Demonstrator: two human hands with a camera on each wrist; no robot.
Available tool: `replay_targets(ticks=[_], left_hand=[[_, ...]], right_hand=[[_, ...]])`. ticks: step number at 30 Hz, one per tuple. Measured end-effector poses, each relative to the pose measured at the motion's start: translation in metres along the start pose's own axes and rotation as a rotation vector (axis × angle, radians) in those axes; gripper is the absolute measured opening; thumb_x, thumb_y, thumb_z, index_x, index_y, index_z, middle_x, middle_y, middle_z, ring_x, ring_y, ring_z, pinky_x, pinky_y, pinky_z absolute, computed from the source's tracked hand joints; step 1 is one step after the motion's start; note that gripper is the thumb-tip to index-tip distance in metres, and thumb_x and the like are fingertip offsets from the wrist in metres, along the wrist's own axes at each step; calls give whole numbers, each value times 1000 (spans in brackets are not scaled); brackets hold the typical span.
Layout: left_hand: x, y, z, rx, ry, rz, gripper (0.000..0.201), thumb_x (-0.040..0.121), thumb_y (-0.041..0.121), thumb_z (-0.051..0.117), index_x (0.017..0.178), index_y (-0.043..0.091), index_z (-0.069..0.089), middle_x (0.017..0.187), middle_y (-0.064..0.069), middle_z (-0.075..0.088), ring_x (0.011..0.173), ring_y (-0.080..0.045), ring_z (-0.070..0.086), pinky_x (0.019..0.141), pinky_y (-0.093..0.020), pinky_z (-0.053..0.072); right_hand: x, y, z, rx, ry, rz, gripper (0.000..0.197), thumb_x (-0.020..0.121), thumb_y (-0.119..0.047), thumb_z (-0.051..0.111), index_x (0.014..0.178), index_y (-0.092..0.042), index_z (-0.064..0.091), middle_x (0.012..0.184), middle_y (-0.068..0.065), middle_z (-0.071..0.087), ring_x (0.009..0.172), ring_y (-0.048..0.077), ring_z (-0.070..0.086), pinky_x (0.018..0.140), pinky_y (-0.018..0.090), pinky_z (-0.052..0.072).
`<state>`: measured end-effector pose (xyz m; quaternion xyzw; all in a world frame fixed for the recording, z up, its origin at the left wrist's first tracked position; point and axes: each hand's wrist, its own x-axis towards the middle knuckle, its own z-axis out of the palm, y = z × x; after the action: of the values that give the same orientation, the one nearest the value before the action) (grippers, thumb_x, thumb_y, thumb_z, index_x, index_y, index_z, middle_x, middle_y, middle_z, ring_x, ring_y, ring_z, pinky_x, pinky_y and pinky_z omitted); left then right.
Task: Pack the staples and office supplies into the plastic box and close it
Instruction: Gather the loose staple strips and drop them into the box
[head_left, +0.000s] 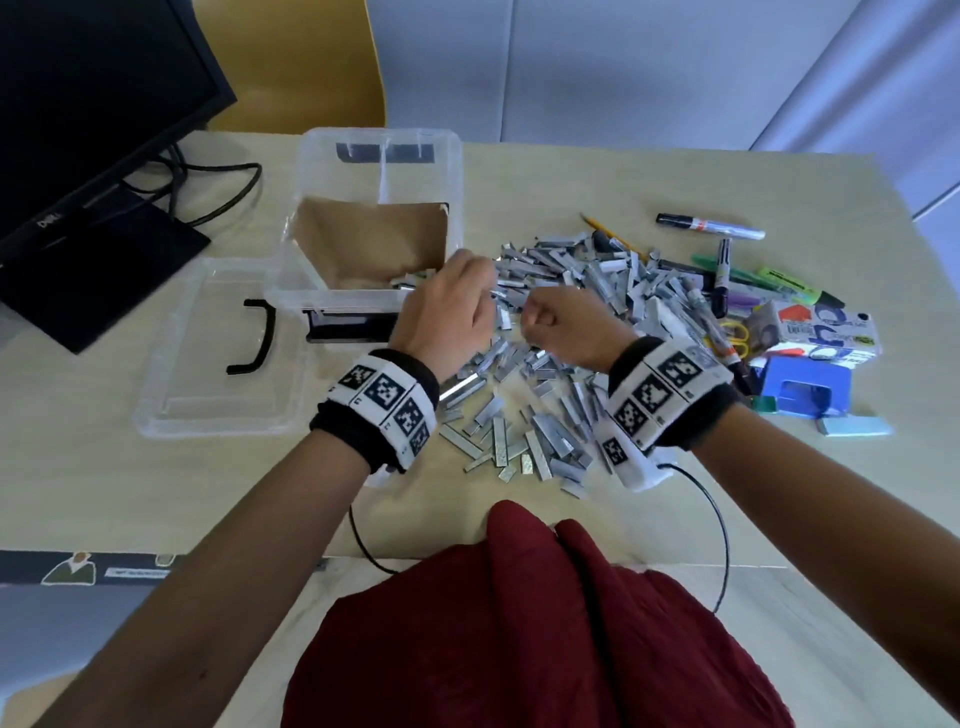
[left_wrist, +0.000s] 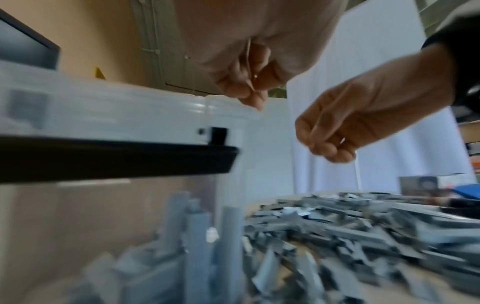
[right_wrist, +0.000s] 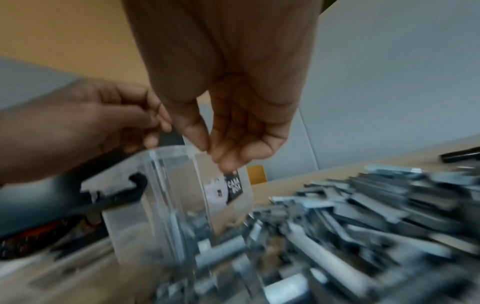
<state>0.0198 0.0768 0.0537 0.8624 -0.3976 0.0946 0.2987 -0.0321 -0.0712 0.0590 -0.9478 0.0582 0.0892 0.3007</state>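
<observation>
The clear plastic box (head_left: 291, 291) stands open at the back left, lined with brown paper, with a few staples (left_wrist: 197, 230) in its near right corner. A big pile of grey staple strips (head_left: 566, 291) lies to its right. My left hand (head_left: 478, 270) hovers at the box's front right corner, thumb pressed to curled fingers (left_wrist: 253, 96), with a thin pale edge between them that looks like a staple strip. My right hand (head_left: 530, 317) hangs just right of it above the pile, thumb tip against bent fingers (right_wrist: 210, 152); nothing shows in it.
The clear lid (head_left: 208, 364) lies left of the box. Markers (head_left: 709, 227), highlighters (head_left: 800, 291), a printed carton (head_left: 821, 327), yellow scissors (head_left: 735, 332) and a blue hole punch (head_left: 802, 387) sit to the right. A black monitor (head_left: 78, 130) stands at the back left.
</observation>
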Motion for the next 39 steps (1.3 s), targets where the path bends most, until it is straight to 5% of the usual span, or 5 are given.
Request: replay_targets(ticks=[8, 22, 34, 36, 39], left_hand=[[-32, 1, 42, 246, -712, -283, 20, 91, 25, 49, 102, 9, 57, 98, -7, 61, 90, -26, 60, 80, -36, 51], [-29, 17, 50, 410, -710, -283, 14, 90, 16, 54, 100, 9, 60, 102, -9, 64, 96, -28, 61, 72, -33, 44], [-19, -10, 30, -1371, -255, -1086, 23, 93, 6, 33, 80, 9, 51, 70, -6, 53, 59, -14, 49, 52, -21, 47], [-17, -13, 29, -1274, -317, -1079, 24, 92, 14, 36, 70, 14, 45, 54, 3, 46, 47, -9, 40, 42, -15, 35], [-16, -11, 27, -690, -641, -803, 20, 93, 25, 50, 75, 16, 50, 50, 10, 41, 38, -3, 36, 37, -12, 29]], right_hand=[[-41, 28, 57, -283, -273, 85, 23, 85, -22, 61, 101, -6, 60, 103, 7, 62, 89, 20, 56, 87, 33, 50], [-27, 40, 72, -257, 69, 123, 20, 92, -11, 47, 105, -2, 61, 111, 13, 56, 97, 25, 58, 88, 36, 51], [-24, 51, 37, 929, 104, 448, 23, 88, 1, 47, 67, -7, 46, 66, 7, 49, 56, 14, 45, 57, 24, 41], [-26, 51, 30, 1152, 62, 492, 26, 86, 5, 39, 65, -10, 38, 62, 6, 39, 50, 14, 35, 49, 23, 29], [-30, 48, 33, 744, -54, 462, 14, 89, -9, 51, 75, -7, 47, 70, 2, 45, 54, 10, 36, 47, 16, 35]])
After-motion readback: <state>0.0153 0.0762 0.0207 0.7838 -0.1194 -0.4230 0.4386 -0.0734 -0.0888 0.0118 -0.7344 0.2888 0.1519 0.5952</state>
